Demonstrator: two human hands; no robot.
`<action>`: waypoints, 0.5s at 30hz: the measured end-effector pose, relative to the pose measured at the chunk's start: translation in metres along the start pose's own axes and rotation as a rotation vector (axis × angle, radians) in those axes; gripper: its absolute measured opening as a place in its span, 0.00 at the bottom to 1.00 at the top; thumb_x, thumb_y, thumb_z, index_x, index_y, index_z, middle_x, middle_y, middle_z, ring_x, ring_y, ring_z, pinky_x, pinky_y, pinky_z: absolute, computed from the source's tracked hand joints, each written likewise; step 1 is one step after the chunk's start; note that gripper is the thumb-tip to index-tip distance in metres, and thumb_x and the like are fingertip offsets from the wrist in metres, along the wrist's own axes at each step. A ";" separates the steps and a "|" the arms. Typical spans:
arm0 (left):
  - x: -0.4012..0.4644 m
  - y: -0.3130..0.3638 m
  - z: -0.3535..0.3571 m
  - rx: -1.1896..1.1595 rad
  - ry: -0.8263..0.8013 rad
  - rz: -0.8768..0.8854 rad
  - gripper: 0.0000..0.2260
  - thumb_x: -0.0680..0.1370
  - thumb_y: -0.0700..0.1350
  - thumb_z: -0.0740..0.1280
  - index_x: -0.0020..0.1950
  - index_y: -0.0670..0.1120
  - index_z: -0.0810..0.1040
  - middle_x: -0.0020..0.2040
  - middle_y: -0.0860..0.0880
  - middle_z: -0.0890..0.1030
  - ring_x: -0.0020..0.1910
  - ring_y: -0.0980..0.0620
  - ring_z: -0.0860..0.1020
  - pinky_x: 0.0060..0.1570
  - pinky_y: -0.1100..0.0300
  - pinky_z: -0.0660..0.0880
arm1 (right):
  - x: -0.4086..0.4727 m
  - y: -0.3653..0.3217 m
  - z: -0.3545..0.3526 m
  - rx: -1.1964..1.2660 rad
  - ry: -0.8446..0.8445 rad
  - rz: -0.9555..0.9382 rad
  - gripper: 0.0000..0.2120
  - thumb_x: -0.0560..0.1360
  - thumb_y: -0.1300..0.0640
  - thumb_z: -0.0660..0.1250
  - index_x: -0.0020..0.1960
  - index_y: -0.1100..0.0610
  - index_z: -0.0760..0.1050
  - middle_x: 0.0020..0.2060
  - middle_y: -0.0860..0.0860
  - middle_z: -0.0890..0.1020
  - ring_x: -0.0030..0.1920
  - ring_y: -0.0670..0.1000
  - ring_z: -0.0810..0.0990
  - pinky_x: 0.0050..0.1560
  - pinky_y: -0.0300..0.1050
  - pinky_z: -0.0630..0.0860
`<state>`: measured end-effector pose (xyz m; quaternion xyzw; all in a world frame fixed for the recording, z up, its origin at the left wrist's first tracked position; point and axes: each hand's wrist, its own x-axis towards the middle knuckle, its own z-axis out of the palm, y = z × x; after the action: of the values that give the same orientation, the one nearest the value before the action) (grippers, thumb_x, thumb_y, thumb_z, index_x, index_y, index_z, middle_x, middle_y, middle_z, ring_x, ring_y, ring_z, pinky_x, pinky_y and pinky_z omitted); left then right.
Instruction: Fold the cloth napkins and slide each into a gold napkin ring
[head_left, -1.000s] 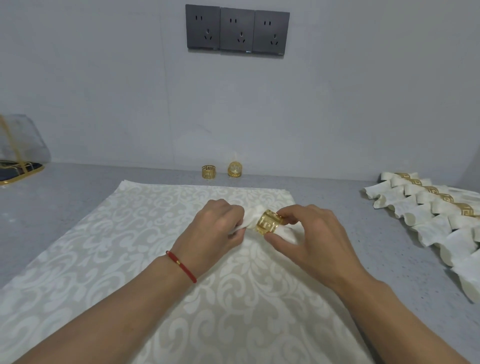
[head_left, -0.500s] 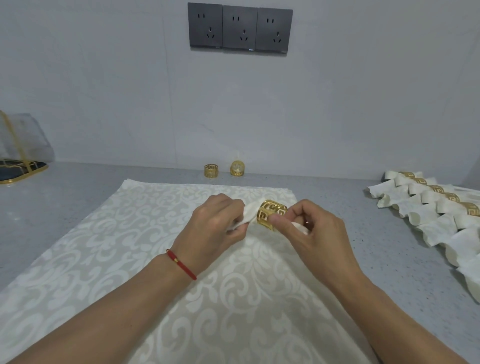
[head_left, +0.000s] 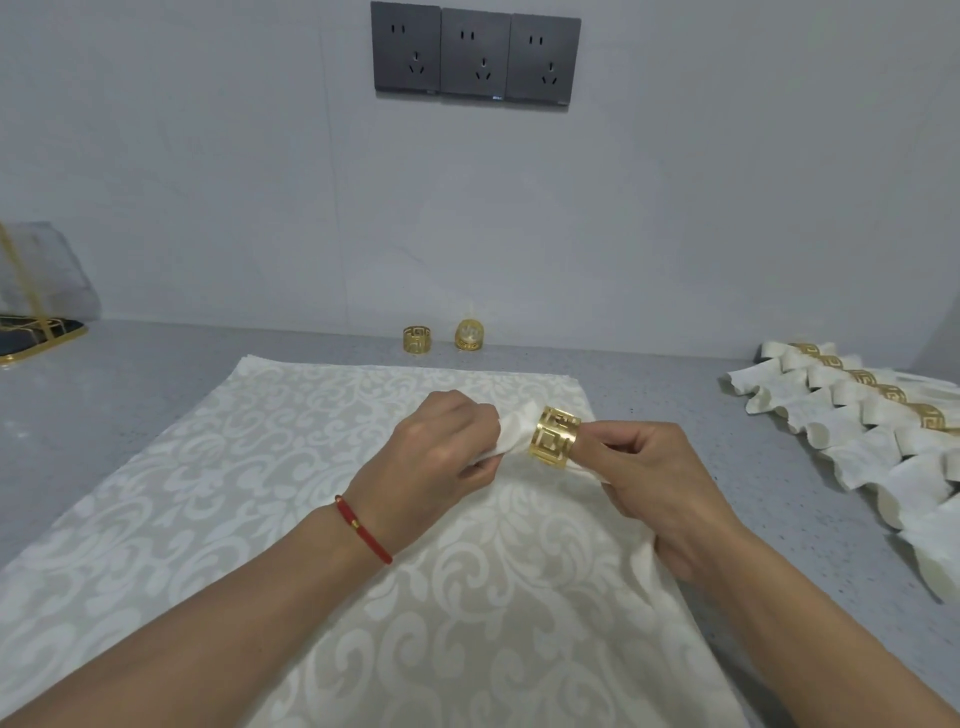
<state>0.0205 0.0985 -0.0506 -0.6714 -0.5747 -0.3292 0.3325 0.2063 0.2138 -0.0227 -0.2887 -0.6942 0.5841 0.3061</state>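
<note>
The left hand (head_left: 441, 447) is curled round the free end of a folded cream cloth napkin (head_left: 511, 431), pinching it just left of a cut-out gold metal napkin ring (head_left: 553, 439). The right hand (head_left: 660, 478) pinches the ring's right rim while cloth trails under its palm. The napkin is threaded partway through, held just above a large cream damask-patterned cloth (head_left: 311, 519) spread on the grey speckled counter (head_left: 104, 395). To do this well, I judge the left hand should pull evenly while the right keeps the ring square to the roll (a tilted ring would bunch the folds). Two spare gold rings (head_left: 417, 340) stand near the wall; finished ringed napkins (head_left: 857, 415) lie at the right.
</note>
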 end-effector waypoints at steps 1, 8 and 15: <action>0.000 0.001 0.001 -0.003 0.012 0.027 0.10 0.71 0.31 0.70 0.39 0.42 0.71 0.35 0.48 0.75 0.36 0.48 0.71 0.41 0.59 0.71 | 0.000 -0.001 0.000 0.000 -0.012 0.009 0.07 0.73 0.57 0.76 0.49 0.60 0.86 0.18 0.41 0.72 0.19 0.39 0.71 0.23 0.27 0.64; 0.003 0.008 0.001 0.037 0.021 0.107 0.06 0.74 0.30 0.67 0.39 0.39 0.77 0.40 0.48 0.78 0.38 0.48 0.74 0.44 0.59 0.72 | 0.004 0.005 -0.009 0.034 -0.064 0.101 0.14 0.65 0.46 0.80 0.47 0.52 0.89 0.30 0.50 0.61 0.33 0.51 0.52 0.29 0.42 0.52; 0.003 0.010 0.000 0.047 0.022 0.162 0.10 0.77 0.31 0.64 0.37 0.39 0.76 0.40 0.47 0.78 0.38 0.47 0.73 0.43 0.55 0.74 | 0.009 0.007 -0.017 0.032 -0.139 0.162 0.21 0.60 0.47 0.80 0.50 0.57 0.88 0.30 0.49 0.67 0.28 0.46 0.57 0.26 0.38 0.59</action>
<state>0.0307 0.0991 -0.0488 -0.7041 -0.5223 -0.2951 0.3799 0.2137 0.2323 -0.0271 -0.2976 -0.6786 0.6367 0.2135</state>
